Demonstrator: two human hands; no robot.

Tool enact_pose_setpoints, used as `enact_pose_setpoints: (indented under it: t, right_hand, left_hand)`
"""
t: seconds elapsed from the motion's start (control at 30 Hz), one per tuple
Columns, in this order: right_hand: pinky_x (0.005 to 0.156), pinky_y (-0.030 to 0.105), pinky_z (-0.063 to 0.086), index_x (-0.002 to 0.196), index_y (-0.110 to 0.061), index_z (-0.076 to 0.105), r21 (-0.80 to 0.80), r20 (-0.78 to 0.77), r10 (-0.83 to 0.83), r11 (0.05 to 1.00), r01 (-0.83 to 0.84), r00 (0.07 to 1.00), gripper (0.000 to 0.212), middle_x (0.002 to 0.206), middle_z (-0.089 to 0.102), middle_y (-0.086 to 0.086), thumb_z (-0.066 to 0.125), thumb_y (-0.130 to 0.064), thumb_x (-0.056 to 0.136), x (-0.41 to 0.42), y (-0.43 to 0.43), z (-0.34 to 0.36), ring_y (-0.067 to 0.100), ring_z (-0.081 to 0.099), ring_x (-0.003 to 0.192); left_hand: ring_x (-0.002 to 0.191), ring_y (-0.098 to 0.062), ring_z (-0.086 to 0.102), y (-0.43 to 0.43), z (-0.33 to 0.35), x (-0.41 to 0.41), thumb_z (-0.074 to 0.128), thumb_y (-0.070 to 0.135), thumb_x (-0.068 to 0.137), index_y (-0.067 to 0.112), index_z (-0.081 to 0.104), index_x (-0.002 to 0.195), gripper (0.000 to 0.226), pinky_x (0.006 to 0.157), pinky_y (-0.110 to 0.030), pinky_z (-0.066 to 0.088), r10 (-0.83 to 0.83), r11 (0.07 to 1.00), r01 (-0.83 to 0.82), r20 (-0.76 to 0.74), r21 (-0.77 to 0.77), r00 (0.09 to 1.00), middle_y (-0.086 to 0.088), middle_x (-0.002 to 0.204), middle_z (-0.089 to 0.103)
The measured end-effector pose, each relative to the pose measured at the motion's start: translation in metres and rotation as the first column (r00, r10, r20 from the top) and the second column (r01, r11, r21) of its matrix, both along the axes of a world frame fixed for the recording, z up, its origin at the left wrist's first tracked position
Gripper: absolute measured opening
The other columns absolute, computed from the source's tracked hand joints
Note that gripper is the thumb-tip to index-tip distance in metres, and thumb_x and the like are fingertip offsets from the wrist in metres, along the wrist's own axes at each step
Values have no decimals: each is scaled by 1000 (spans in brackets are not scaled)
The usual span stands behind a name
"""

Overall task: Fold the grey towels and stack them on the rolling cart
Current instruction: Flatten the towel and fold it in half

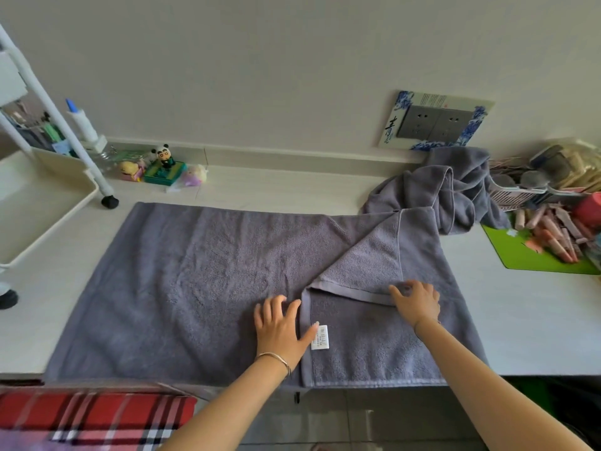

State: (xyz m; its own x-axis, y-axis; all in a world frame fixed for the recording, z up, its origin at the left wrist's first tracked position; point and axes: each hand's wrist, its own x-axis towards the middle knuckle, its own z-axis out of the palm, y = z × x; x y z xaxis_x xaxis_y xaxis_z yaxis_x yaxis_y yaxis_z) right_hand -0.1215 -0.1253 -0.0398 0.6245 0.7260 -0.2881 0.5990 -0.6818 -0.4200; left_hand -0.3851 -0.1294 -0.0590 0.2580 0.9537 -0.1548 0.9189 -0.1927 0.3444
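The grey towel (195, 281) lies spread on the bench (520, 320), its right end flapped over crookedly. The left hand (281, 327) presses flat, fingers apart; the right hand (418, 301) bends over the flap's hem (pinching or pressing, I cannot tell). The near edge overhangs at 6 o'clock, so a tug may drag it off. The rolling cart (74, 209) stands at 9 o'clock.

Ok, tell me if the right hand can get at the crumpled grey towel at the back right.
Probably yes: the right hand rests on the folded corner of the spread towel, and only flat cloth lies between it and the crumpled towel.
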Motion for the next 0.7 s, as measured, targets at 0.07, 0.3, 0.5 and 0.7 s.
enact_pose_setpoints:
  t: [0.07,0.3,0.5,0.7]
  right_hand:
    - [94,42,40,99,-12,63,8,-127,-82,996,83,988,29,110,56,15,64,-37,84,-1,9,2,34,48,111]
    - [62,26,47,87,-3,60,174,-578,-35,971,164,815,19,94,61,14,64,-21,88,-2,29,27,16,56,70]
    - [65,19,52,94,-21,56,513,-739,297,830,220,605,2,91,60,-2,55,-21,94,-43,69,103,10,59,83]
    - [61,17,45,83,-22,55,654,-740,509,698,291,440,10,80,51,-1,57,-19,93,-129,108,178,7,53,73]
  left_hand:
    - [120,-24,39,2,5,4,41,64,82,23,52,118,55,102,-35,27,2,999,-3,48,36,999,-1,122,42]
    - [61,-10,33,0,22,19,49,29,95,14,33,78,28,55,-21,29,179,941,10,525,-337,832,2,67,36]
    - [82,-11,62,2,80,22,44,27,98,22,53,101,11,60,-25,53,581,737,149,731,-659,358,0,93,64]
    - [81,-14,67,11,152,-21,40,22,99,12,61,103,23,67,-27,56,608,738,305,789,-602,88,-3,89,69]
